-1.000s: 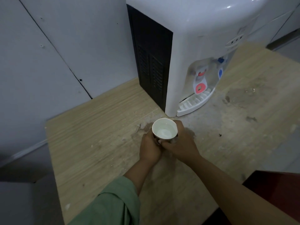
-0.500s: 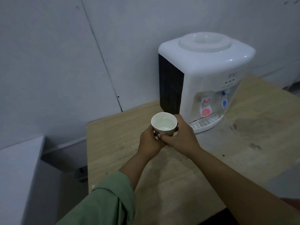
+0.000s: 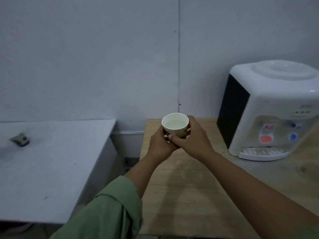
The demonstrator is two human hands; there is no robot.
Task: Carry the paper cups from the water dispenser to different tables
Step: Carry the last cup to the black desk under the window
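Both hands — left hand (image 3: 159,145) and right hand (image 3: 192,141) — clasp an upright paper cup (image 3: 175,125) above the wooden table (image 3: 189,195), left of the water dispenser (image 3: 269,109) — a grey table (image 3: 51,169) stands farther left.

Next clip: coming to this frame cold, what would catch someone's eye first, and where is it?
First, the paper cup at centre frame, upright, pale inside, clasped by the left hand and right hand above the wooden table. Next, the white water dispenser standing at the right on that table, with red and blue taps. To the left, across a gap, a grey table bears one small dark object, too blurred to identify.
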